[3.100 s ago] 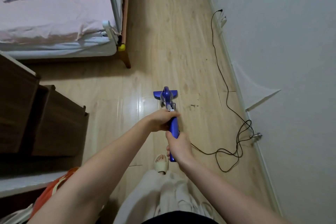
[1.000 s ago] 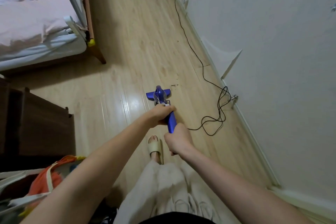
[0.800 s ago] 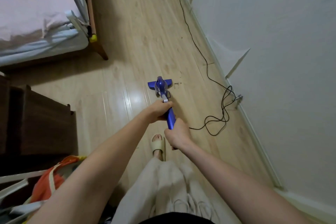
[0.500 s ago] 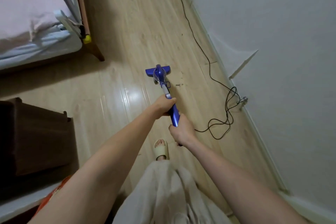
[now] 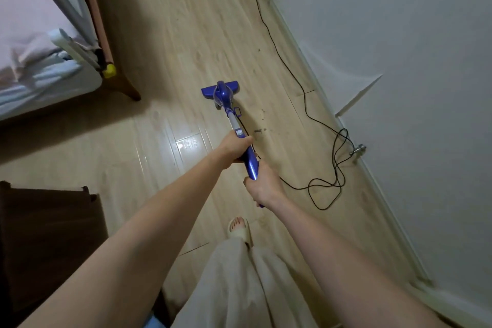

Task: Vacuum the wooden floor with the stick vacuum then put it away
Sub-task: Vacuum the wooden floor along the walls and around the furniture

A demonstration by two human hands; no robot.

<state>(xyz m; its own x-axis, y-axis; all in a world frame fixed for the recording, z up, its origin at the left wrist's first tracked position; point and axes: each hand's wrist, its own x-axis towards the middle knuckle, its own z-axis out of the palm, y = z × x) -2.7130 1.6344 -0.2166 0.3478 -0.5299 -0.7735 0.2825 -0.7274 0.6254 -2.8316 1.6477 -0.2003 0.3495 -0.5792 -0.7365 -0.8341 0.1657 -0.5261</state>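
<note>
A blue stick vacuum [image 5: 222,95] stands on the light wooden floor [image 5: 186,34], its flat head near the middle of the view. My left hand [image 5: 235,148] grips the upper shaft just below the grey section. My right hand [image 5: 262,186] grips the blue handle end, closer to my body. Small dark bits of debris [image 5: 259,130] lie on the floor just right of the shaft. The vacuum's black cord [image 5: 327,168] trails right in loose loops and runs up along the wall.
A bed with a wooden leg [image 5: 127,88] and a guard rail stands at upper left. Dark wooden furniture [image 5: 48,242] sits at lower left. The white wall [image 5: 399,61] and baseboard run down the right, with a metal door stop [image 5: 358,150]. My sandalled foot [image 5: 239,229] is below the handle.
The vacuum head has been pushed forward, away from me, past the debris. Both arms have stretched out further, and the view has tilted left.
</note>
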